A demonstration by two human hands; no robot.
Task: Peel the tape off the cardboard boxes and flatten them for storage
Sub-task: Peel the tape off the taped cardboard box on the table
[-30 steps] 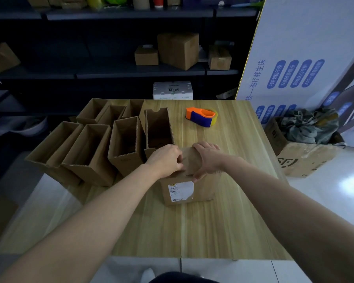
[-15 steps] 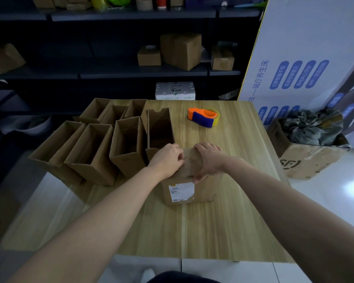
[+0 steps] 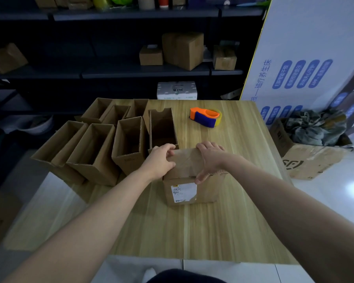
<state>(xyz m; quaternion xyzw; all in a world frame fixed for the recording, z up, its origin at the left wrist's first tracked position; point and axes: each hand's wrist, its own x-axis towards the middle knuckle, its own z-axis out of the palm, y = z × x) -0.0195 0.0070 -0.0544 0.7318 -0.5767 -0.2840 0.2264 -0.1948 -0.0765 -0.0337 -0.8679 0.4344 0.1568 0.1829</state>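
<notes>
Box (image 3: 204, 190) upright under both hands, equally near: left hand (image 3: 161, 160) grips top's left edge, right hand (image 3: 209, 158) grips right edge; tape (image 3: 187, 160) between.

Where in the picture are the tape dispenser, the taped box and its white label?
tape dispenser (image 3: 205, 120): head view, on its blue body.
taped box (image 3: 207, 189): head view, on its bare front face.
white label (image 3: 184, 192): head view, on the label's middle.
</notes>
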